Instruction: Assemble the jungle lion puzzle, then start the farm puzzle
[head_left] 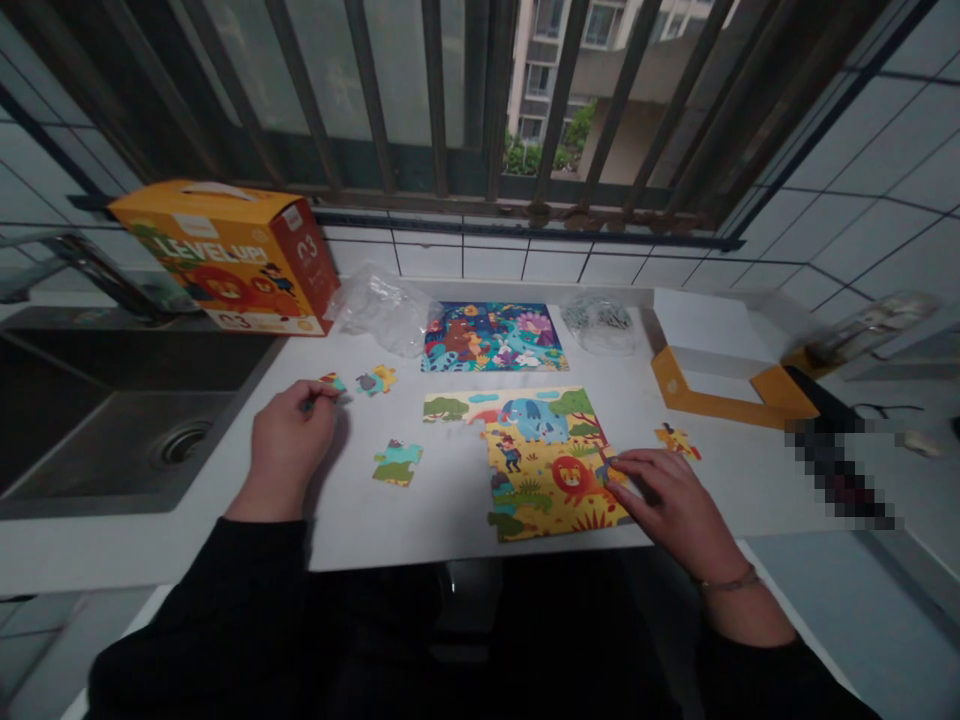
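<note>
A partly joined jigsaw puzzle [540,480] with a lion, elephants and a small figure lies on the white counter. At its right edge my right hand [679,505] pinches a puzzle piece [616,474] between thumb and fingers. On the left, my left hand [292,445] is closed at the fingertips on another puzzle piece [332,381], mostly covered by the fingers. Beside it lie joined loose pieces [376,380]. Lower down is a green and turquoise piece [398,462]. A yellow and orange piece [677,440] rests just beyond my right hand.
Behind the puzzle lies a dark blue animal picture [495,337], between a crumpled clear plastic bag [390,305] and a clear bundle [600,322]. An orange box [232,260] stands back left, by the sink [217,400]. An opened white-and-orange box [720,345] sits right.
</note>
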